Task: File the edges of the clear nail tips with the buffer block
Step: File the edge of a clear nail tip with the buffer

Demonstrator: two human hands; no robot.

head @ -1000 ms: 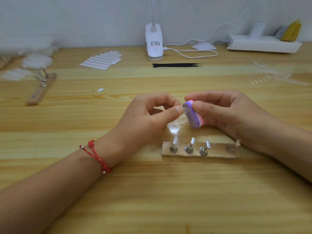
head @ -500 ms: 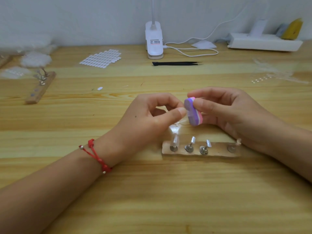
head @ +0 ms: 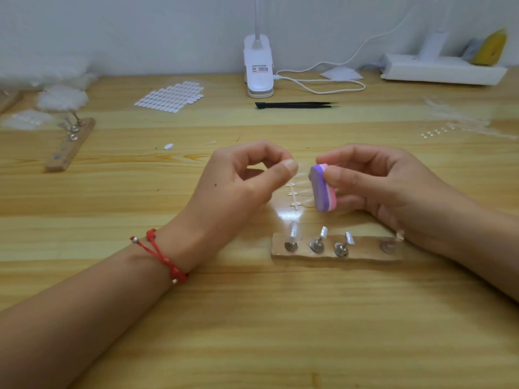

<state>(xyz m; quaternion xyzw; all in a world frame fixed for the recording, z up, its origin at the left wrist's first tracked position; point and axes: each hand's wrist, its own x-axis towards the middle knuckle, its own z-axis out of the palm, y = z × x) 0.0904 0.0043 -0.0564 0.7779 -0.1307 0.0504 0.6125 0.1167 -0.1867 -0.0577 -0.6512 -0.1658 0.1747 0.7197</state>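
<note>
My right hand (head: 373,186) grips a small purple and pink buffer block (head: 322,189) between thumb and fingers, its purple face turned left. My left hand (head: 241,186) pinches a clear nail tip (head: 301,170) between thumb and forefinger, just left of the block; the tip is nearly transparent and hard to make out. A small gap shows between tip and block. Below the hands lies a wooden holder strip (head: 337,252) with several metal stands, one carrying a clear tip (head: 293,230). A clear strip of tips (head: 297,196) lies on the table under the hands.
A second wooden holder (head: 70,146) lies at the left. A sheet of white adhesive tabs (head: 171,96), black tweezers (head: 295,104), a white clip lamp (head: 258,70) with its cable and a white power strip (head: 441,70) stand along the back. Clear plastic bags (head: 463,122) lie at both sides.
The buffer block has drawn slightly right and away from the nail tip, tilting more upright. My left hand stays in place, still pinching the tip.
</note>
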